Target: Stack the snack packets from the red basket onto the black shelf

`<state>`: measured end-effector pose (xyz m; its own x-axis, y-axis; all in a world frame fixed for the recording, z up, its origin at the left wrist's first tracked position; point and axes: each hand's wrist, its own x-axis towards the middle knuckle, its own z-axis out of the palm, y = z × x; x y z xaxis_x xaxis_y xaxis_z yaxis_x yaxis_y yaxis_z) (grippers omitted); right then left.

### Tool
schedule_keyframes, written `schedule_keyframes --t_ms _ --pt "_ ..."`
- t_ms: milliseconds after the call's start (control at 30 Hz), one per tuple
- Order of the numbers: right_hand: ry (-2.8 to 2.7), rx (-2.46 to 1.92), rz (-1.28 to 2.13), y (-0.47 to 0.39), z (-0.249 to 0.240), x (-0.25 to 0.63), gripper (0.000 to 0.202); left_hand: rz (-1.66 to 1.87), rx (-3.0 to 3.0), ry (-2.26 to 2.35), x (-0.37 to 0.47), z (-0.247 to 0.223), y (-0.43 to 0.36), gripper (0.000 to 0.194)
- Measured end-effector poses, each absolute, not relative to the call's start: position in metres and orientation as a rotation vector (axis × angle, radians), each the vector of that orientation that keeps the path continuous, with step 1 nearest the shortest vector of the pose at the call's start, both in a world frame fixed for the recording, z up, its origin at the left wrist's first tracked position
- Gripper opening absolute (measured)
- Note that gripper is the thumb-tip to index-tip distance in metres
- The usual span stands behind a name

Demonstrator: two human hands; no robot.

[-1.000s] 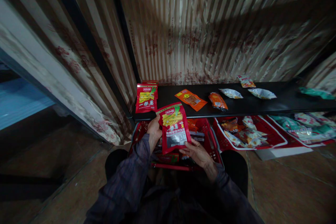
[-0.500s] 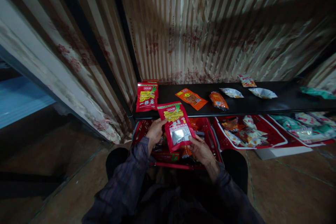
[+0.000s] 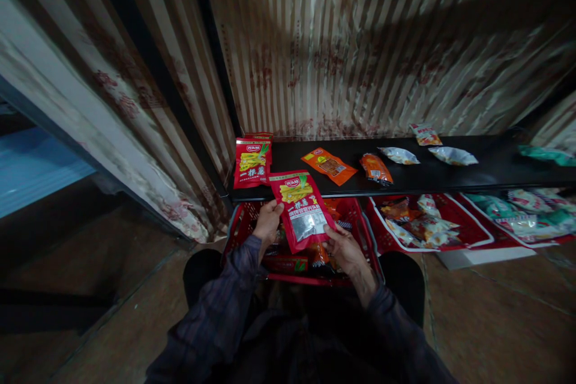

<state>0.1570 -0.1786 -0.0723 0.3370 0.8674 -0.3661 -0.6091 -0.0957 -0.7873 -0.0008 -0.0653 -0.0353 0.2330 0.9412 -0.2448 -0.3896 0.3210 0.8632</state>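
Between my two hands I hold a red snack packet (image 3: 300, 210) with yellow sticks pictured on it and a small window low on its front. My left hand (image 3: 269, 222) pinches its left edge, and my right hand (image 3: 345, 250) grips its lower right corner. The packet hangs tilted above a red plastic basket (image 3: 288, 280) with several snack packets inside, partly hidden by the held one. A matching red packet (image 3: 252, 163) leans upright at the shelf's left end, with another just showing behind it.
On the black shelf (image 3: 288, 156) lie a flat orange packet (image 3: 329, 166), a second orange packet (image 3: 376, 168), white packets (image 3: 398, 155) and a green one (image 3: 546, 155). Filled red baskets (image 3: 472, 239) stand below to the right. A striped curtain (image 3: 360, 42) hangs behind; a black post (image 3: 211, 60) rises at left.
The held packet's window has gone from bright to dull as its tilt shifted slightly. Both hands keep their grip, and the view has moved a little.
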Motion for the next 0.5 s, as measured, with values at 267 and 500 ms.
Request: schedule_keyframes --t_ms 267,500 --pt "-0.171 -1.12 1.166 -0.173 -0.076 0.165 0.029 0.778 0.785 0.819 -0.002 -0.036 -0.079 0.021" --pt "-0.218 -1.139 1.117 -0.17 -0.073 0.165 0.031 0.791 0.809 0.849 0.001 -0.046 -0.088 0.022"
